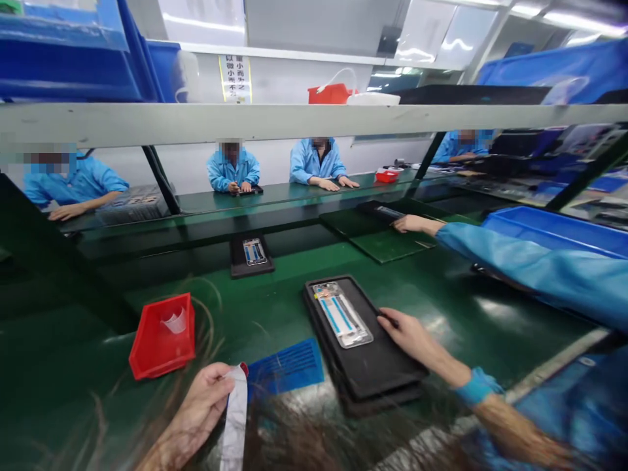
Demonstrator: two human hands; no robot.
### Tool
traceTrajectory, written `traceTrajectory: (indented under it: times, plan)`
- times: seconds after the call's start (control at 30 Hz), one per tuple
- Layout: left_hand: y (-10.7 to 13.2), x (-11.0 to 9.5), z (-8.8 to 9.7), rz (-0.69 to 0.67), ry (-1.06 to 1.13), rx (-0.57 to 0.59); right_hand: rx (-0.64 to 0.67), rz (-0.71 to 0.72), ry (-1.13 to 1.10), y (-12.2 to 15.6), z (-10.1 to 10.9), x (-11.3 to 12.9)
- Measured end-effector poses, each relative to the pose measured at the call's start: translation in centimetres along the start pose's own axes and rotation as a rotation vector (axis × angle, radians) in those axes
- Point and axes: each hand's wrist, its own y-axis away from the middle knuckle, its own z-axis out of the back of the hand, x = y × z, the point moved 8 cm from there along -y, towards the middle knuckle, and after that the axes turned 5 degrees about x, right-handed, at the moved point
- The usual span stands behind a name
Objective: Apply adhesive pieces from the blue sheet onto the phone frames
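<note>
My left hand is closed on a long white strip with a red tab at its top, near the front edge of the green bench. My right hand rests on the right edge of a black tray, fingers curled against it. A phone frame with blue stripes lies in that tray. The tray sits on top of another black tray.
A red bin holding a small clear cup stands at the left. A blue ridged sheet lies beside the tray. Another tray with a phone frame rides the belt beyond. A co-worker's blue-sleeved arm reaches in from the right. People sit across the line.
</note>
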Motion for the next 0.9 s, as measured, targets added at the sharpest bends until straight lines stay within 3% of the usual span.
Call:
traceTrajectory:
  times: [0.1,0.17,0.27,0.37,0.47,0.53,0.67,0.73,0.8,0.83,0.9]
  plan:
    - [1.2,-1.6,-0.7,-0.138,-0.066,-0.034,0.143,0.028,-0.077,3.1,-5.8,5.2]
    - [2.4,-2.6,-1.7,-0.233,-0.149,0.0,0.222,0.031,-0.139,4.9,-8.5,8.6]
    - [4.7,-3.5,-3.6,-0.376,-0.267,0.078,0.325,0.012,-0.204,7.3,-10.7,12.5]
    - [6.5,-3.6,-4.8,-0.484,-0.329,0.114,0.394,-0.012,-0.233,9.1,-11.8,14.2]
    - [7.2,-3.3,-5.2,-0.544,-0.385,0.112,0.396,-0.033,-0.234,9.3,-11.8,14.1]
    - [7.1,-3.3,-5.4,-0.575,-0.421,0.113,0.377,-0.038,-0.219,8.3,-10.5,13.4]
    - [6.6,-3.5,-5.2,-0.61,-0.465,0.071,0.25,-0.041,-0.177,4.8,-4.6,12.8]
    - [6.5,-3.4,-5.3,-0.62,-0.491,0.065,0.039,0.009,-0.023,3.5,-1.1,14.4]
    - [6.6,-3.3,-5.6,-0.62,-0.53,0.085,0.079,0.264,0.079,3.5,-1.5,18.9]
    - [6.6,-3.1,-5.7,-0.616,-0.551,0.101,0.166,0.431,0.044,4.0,-2.9,21.6]
    - [6.8,-2.8,-5.8,-0.604,-0.589,0.134,0.315,0.597,0.042,5.2,-6.2,25.1]
